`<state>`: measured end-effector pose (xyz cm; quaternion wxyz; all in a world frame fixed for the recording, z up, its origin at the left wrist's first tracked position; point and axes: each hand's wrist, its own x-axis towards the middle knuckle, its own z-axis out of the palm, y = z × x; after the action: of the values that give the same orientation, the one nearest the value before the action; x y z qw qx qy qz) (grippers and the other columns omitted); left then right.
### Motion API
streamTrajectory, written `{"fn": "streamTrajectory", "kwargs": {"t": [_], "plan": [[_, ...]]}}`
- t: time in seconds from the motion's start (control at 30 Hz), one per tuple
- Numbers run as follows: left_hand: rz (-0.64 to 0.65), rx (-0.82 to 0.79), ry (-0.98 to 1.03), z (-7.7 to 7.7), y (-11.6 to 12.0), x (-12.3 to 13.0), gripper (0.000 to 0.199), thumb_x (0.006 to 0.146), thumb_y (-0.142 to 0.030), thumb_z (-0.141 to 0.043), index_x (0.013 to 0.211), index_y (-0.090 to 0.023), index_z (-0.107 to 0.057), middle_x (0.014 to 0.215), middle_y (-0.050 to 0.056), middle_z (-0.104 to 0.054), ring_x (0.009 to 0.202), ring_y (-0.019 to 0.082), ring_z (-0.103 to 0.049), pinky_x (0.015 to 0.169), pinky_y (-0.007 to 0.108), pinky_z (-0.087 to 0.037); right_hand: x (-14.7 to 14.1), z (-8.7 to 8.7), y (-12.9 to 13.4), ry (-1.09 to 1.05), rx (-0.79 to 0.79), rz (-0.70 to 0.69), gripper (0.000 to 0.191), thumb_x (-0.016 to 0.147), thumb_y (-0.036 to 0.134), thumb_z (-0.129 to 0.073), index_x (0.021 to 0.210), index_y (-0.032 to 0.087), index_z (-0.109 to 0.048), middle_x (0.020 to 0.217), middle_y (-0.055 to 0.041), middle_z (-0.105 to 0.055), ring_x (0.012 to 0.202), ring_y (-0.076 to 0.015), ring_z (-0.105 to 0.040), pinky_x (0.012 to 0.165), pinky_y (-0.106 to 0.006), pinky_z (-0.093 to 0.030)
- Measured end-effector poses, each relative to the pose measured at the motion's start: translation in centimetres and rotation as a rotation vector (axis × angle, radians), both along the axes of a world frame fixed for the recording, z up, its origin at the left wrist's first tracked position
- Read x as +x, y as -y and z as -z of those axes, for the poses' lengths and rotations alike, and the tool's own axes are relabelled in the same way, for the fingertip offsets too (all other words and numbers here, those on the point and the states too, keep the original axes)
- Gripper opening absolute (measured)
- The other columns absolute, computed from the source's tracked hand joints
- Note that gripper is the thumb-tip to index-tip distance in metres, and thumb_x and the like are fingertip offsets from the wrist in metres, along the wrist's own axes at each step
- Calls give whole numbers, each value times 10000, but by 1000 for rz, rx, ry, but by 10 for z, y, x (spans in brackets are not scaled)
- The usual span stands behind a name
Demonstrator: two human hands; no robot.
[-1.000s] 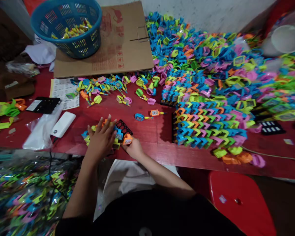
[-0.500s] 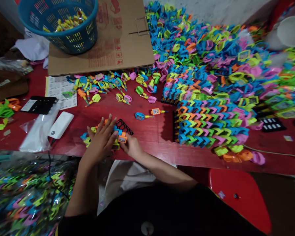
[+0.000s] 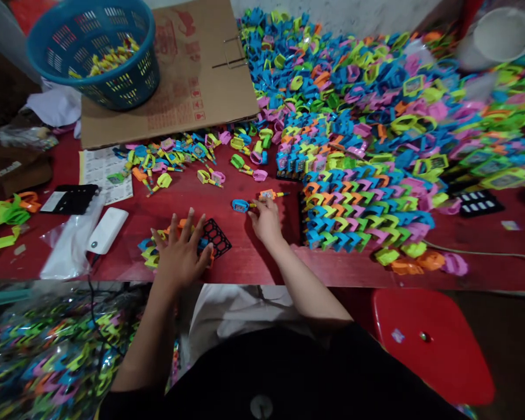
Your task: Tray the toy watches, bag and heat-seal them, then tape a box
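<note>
Your right hand is the nearer, its curled fingers at the plastic toy watch lying left to right on the red worktop (gripping or not, you cannot tell), your left hand spread open.

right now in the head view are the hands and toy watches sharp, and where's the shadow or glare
In the head view, the left hand and right hand look fairly sharp, while the far plastic toy watches go slightly soft; a dark shadow falls beside the stacked rows; the clear plastic bag shows glare; the wide lens seems to bow the red table
</note>
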<state>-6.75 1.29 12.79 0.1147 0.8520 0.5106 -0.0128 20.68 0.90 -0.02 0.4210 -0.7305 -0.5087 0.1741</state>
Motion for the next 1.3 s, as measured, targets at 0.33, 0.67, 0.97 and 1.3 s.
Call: {"fn": "streamTrajectory", "kwargs": {"t": [0.33,0.67,0.97,1.3], "plan": [[82,48,70,1,12,-12,813,1159,-599,-442,1895,-331,-223,1973,90,-102,1834,421,-53,1387,833,94,-64,2,-9,-389,-40,-273,164,1021,364,-738,1086,218,-699,944,-62,-775,845,-235,-714,850,-355,-611],[42,27,41,10,8,3,957,1133,-601,-457,1894,-115,-140,1937,239,-169,1821,418,-184,1431,779,4,-107,0,-20,-336,-170,-440,107,991,283,-760,950,205,-701,926,-47,-781,840,-204,-702,796,-283,-549],[46,8,5,4,0,6,814,1114,-484,-488,1874,-243,-322,1925,164,-284,1803,457,-226,1395,859,-6,-81,-26,-17,-95,-160,-606,387,946,87,-720,1321,182,-744,1306,-146,-809,1222,-274,-750,1122,-394,-588],[-8,15,26,8,-8,-21,842,1141,-545,-446,1898,-251,-222,1946,180,-219,1798,483,-216,1367,903,-83,25,-28,10,253,-371,272,663,1040,11,-349,1635,96,-630,1736,-298,-545,1545,-423,-447,1239,-671,-419]]}}
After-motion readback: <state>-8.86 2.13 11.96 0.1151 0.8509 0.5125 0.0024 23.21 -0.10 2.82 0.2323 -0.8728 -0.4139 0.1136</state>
